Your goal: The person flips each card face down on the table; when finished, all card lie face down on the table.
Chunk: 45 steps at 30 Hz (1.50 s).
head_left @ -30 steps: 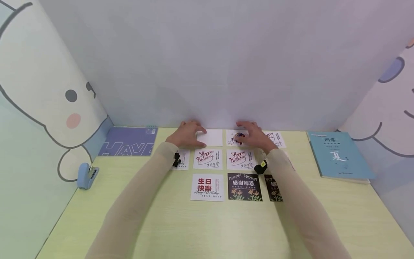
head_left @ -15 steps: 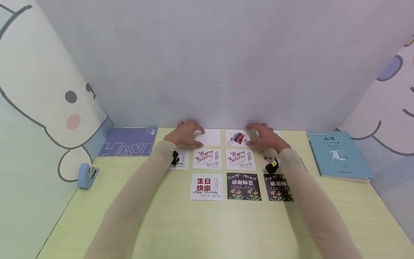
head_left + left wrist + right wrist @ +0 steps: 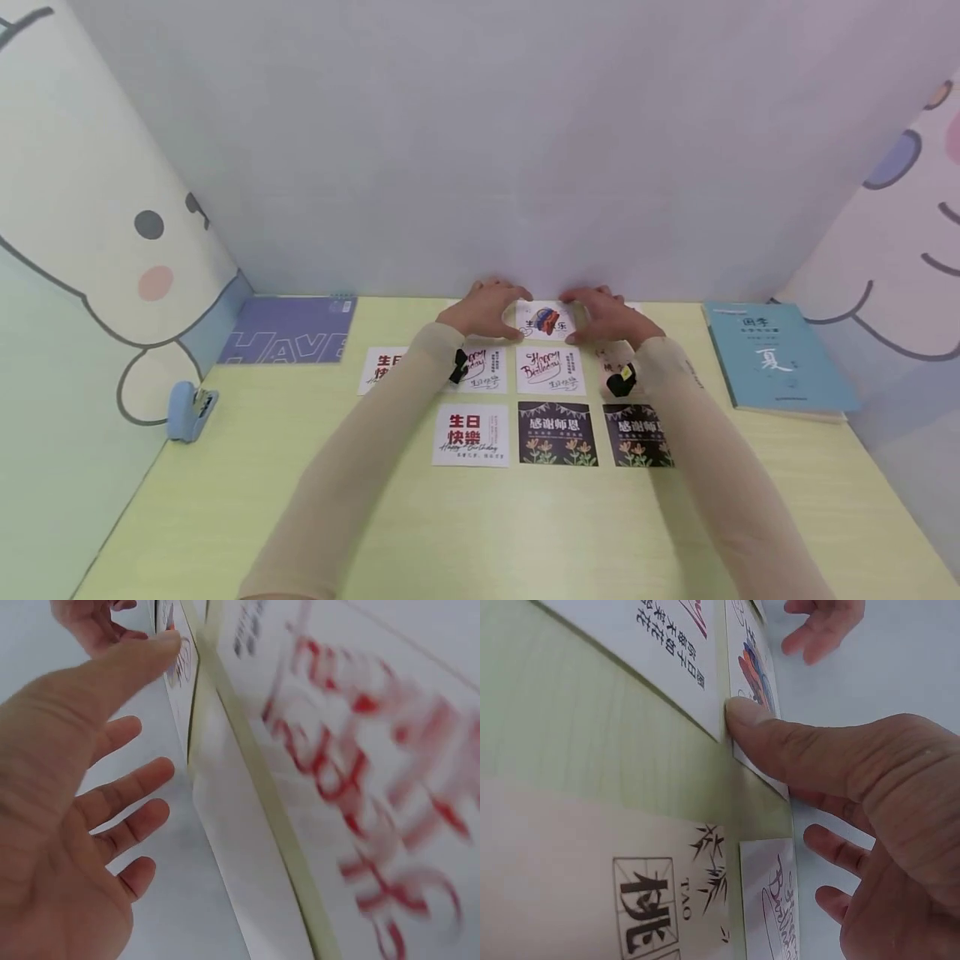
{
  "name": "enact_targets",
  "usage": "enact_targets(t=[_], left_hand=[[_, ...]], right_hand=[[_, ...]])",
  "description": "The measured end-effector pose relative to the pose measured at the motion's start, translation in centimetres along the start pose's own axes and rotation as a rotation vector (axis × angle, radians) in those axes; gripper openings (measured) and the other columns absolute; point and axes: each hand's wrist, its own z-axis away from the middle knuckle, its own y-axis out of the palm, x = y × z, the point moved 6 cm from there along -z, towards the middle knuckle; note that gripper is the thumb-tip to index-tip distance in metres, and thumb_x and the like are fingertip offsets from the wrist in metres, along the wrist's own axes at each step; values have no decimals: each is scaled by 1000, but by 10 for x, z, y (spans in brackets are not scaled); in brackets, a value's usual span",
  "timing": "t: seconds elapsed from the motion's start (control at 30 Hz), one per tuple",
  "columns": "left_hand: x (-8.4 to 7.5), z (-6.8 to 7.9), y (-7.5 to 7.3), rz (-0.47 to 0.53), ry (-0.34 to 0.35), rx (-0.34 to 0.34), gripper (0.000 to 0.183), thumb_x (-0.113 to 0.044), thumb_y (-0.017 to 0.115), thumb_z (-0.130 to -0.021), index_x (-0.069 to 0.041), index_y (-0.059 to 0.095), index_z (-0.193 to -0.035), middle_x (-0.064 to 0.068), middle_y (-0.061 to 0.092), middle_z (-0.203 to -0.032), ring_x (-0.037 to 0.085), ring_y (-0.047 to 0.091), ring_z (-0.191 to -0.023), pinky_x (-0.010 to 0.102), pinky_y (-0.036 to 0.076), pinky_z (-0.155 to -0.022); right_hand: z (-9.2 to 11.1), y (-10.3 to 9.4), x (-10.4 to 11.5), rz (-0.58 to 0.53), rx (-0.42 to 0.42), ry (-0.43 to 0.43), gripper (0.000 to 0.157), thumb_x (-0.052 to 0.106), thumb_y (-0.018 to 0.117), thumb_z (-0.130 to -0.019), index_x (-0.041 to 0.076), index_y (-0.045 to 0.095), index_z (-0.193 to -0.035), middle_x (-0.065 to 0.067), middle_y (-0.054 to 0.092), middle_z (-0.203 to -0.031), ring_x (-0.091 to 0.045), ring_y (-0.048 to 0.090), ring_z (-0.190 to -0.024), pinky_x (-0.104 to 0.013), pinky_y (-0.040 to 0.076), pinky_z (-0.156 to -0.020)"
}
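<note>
A small white card (image 3: 547,321) with a colourful drawing and writing lies in the back row against the wall, between my two hands. My left hand (image 3: 487,312), thumb and fingers spread apart, is at its left edge, over a blank white card (image 3: 244,832). At the right edge is my right hand (image 3: 609,318); in the right wrist view its thumb (image 3: 754,716) touches or nearly touches the card's near edge. Neither hand lifts anything. Below them lies a white Happy Birthday card (image 3: 550,371), and my right wrist partly covers a pale card (image 3: 592,877).
Front cards include a red-lettered one (image 3: 470,435) and dark flowered ones (image 3: 558,434). A purple notebook (image 3: 288,329) and a blue stapler (image 3: 191,412) lie left. On the right is a blue book (image 3: 780,358). The wall (image 3: 480,167) closes off the table's back.
My right hand has moved right, off the drawn card to its right edge. My left hand has moved right, across the blank card to the drawn card's left edge. The view has shifted slightly.
</note>
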Motion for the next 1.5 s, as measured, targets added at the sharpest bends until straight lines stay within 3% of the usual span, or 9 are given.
enact_targets(t=[0.17, 0.47, 0.77, 1.0, 1.27, 1.4, 1.5], left_hand=[[-5, -7, 9, -21, -12, 35, 81, -43, 86, -89, -26, 49, -159, 6, 51, -162, 29, 38, -150, 51, 26, -128], [-11, -9, 7, 0, -28, 61, 80, -39, 87, -91, -26, 45, -157, 12, 49, -157, 34, 34, -149, 52, 24, -127], [-12, -13, 10, 13, -20, 68, 79, -35, 85, -93, -26, 40, -157, 14, 45, -153, 34, 28, -149, 49, 24, -122], [-9, -17, 14, 44, -48, 58, 84, -32, 87, -91, -24, 38, -159, 17, 33, -161, 34, 20, -154, 52, 20, -124], [-7, -17, 17, 20, -36, 57, 86, -35, 84, -92, -22, 37, -164, 13, 31, -163, 32, 22, -154, 49, 21, -125], [-10, -17, 14, 1, -30, 55, 88, -37, 82, -94, -20, 35, -166, 13, 30, -168, 32, 20, -156, 50, 20, -126], [-18, -19, 11, -6, -6, 52, 95, -40, 83, -93, -17, 31, -169, 12, 29, -173, 33, 19, -160, 53, 18, -130]], right_hand=[[-4, 4, 3, -24, 10, -9, 85, 24, 91, -84, 14, 48, -157, -15, 45, -162, -42, 33, -143, -70, 26, -121], [-4, 3, 7, -3, -9, -43, 89, 20, 92, -83, 10, 46, -158, -14, 50, -160, -41, 36, -143, -67, 22, -120], [-1, 2, 2, 19, -17, -43, 92, 25, 90, -86, 9, 40, -162, -17, 46, -163, -44, 32, -148, -74, 17, -124], [1, 0, -2, 33, -17, -34, 97, 30, 92, -84, 12, 38, -163, -17, 42, -167, -44, 33, -147, -71, 24, -122], [3, -9, 4, 88, -39, -72, 105, 32, 94, -81, 11, 36, -166, -20, 34, -172, -46, 27, -156, -71, 21, -123], [6, -14, 10, 102, -42, -89, 108, 32, 94, -80, 12, 33, -167, -22, 31, -172, -47, 24, -158, -70, 20, -124], [10, -19, 11, 53, -58, -101, 107, 28, 93, -80, 13, 33, -167, -21, 31, -172, -47, 25, -158, -73, 18, -125]])
